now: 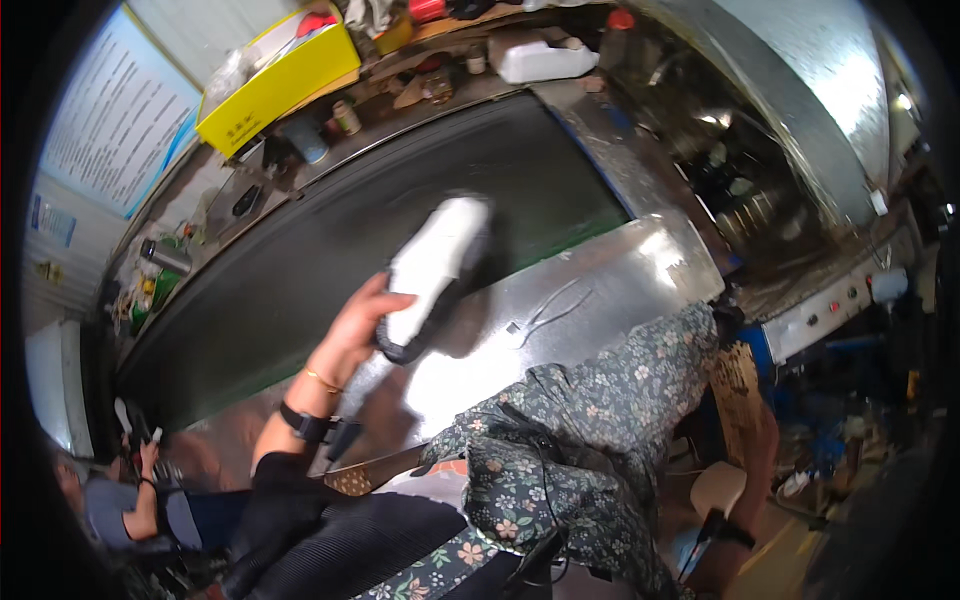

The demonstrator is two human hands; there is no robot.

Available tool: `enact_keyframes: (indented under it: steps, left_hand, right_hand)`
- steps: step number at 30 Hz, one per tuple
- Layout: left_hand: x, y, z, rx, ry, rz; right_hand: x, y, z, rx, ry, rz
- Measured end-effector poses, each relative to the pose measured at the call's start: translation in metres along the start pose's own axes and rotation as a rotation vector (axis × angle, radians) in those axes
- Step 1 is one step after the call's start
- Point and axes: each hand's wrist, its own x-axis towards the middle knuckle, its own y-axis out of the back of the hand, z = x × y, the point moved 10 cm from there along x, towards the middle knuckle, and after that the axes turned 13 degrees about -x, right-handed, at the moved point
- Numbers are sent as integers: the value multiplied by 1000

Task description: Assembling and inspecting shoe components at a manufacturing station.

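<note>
Over the dark conveyor belt (pixel 330 250) and the bright metal plate (pixel 610 280), my left hand (pixel 362 322) grips a shoe (pixel 440 250) by its near end. The shoe has a long white face turned up and a dark edge, and its far end is blurred by motion. A thin pale looped strip (pixel 560 312) lies on the plate, to the right of the shoe. At the lower right a bare forearm with a black wristband shows, seemingly mine. The fingers of my right hand (pixel 708 572) cannot be made out there.
A yellow box (pixel 280 85) stands on the shelf behind the belt, with a white jug (pixel 545 58) farther right. A control panel (pixel 840 318) with buttons is at the right. Another person (pixel 150 512) is at the lower left. Floral cloth (pixel 590 400) covers the plate's near side.
</note>
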Motion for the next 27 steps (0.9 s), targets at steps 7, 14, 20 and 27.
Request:
enact_keyframes:
  steps: [7,14,20,27]
  left_hand:
    - [-57,-280,-100,677,-257,-1000]
    - [-65,-365,-153,864,-668,-983]
    - [-49,-377,-148,313,-254,-1045]
    - [-2,-371,-204,150,232,-730]
  right_hand:
    - [27,123,-256,1013,229,314]
    - [-62,126,-283,366,394,527]
    - [-69,140,-278,424,456,583]
    - [-78,142,-285,394,489,473]
